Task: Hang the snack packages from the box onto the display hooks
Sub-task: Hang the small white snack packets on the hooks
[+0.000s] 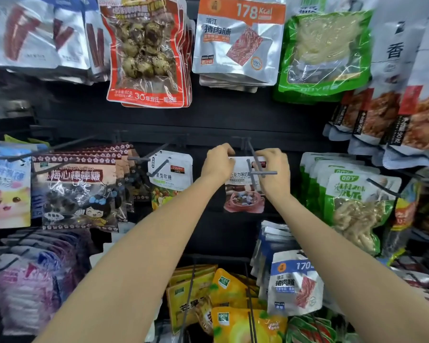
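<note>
Snack package upright, both hands gripping top.

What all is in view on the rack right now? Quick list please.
Chocolate snack pack: one, white and brown, centre, on the grey hook.
Gummy packs: a few, white, left of centre.
Lollipop packs: a stack, maroon, left.
Quail egg packs: a stack, red, top.
Pork jerky packs: a stack, silver and orange, top.
Green packs: several, right.
Yellow packs: several, bottom.
Left hand: grips the pack's top left.
Right hand: grips its top right.
</note>
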Tool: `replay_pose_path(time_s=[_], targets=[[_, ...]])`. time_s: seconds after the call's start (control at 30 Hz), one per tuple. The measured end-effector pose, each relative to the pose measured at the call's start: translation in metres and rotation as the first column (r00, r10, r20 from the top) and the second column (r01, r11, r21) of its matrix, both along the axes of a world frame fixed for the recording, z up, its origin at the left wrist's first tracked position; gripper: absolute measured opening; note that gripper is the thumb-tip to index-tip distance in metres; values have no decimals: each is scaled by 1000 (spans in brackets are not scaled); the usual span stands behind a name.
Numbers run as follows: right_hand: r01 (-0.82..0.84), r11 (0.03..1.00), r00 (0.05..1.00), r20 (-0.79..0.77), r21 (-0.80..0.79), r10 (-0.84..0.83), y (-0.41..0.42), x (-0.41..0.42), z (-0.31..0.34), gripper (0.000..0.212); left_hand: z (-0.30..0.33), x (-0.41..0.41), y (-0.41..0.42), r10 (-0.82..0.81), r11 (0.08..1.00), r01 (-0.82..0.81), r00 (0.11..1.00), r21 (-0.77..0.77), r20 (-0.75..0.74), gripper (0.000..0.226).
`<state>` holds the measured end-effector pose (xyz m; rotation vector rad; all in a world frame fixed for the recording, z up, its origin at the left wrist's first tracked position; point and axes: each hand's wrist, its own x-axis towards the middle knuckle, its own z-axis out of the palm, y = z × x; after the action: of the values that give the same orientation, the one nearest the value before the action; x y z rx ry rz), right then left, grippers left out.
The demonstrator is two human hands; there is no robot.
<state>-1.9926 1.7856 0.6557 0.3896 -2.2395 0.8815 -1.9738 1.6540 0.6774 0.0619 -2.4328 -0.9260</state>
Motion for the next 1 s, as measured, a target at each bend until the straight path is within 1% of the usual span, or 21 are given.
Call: replay_pose_path(time_s=[0.07, 0.1, 0.17, 0.23, 0.3, 0.37, 0.47, 0.53, 0.63, 0.7, 0.8, 0.93, 1.0], targets=[[14, 999, 995, -99, -50, -19, 5, 15, -12, 30, -5, 11, 0, 6, 998, -9, 998, -55, -65, 32], [12, 997, 992, -122, -79, -21, 7, 24, -18, 28, -8, 19, 0, 10, 998, -17, 995, -64, -102, 34], [-67, 994, 996, -65, -82, 62, 10, 41, -30, 22, -16, 38, 1, 2, 997, -14, 986, -74, -165, 32], [-195, 979, 979, 48, -66, 198, 9, 59, -40, 17, -29, 60, -1, -32, 995, 15, 984, -96, -175, 25], [-307, 948, 938, 142, -80, 316, 2, 80, -46, 15, -42, 83, -9, -50, 993, 34, 988, -109, -147, 20], [-409, 912, 891, 203, -31, 406, -12, 98, -50, 15, -53, 107, -22, -28, 995, 18, 994, -96, -107, 16], [-535, 844, 819, 267, 34, 508, -44, 124, -57, 16, -70, 147, -54, 67, 995, -69, 997, -73, -25, 15], [-616, 786, 759, 316, 61, 570, -73, 141, -63, 17, -86, 176, -87, 137, 990, -136, 990, -20, 22, 16], [-749, 656, 624, 430, 91, 652, -129, 169, -80, 16, -109, 226, -143, 246, 967, -250, 967, 55, 66, 16], [-812, 577, 538, 499, 90, 680, -172, 193, -94, 16, -126, 264, -182, 346, 930, -357, 930, 82, 122, 17], [-879, 470, 436, 536, 80, 723, -246, 236, -122, 17, -155, 325, -243, 476, 844, -510, 854, 163, 210, 16], [-938, 347, 272, 617, -2, 738, -352, 299, -168, 16, -195, 405, -333, 612, 740, -663, 733, 113, 297, 13], [-950, 312, 226, 644, -21, 731, -403, 330, -191, 18, -214, 438, -381, 670, 682, -729, 653, 56, 354, 17]])
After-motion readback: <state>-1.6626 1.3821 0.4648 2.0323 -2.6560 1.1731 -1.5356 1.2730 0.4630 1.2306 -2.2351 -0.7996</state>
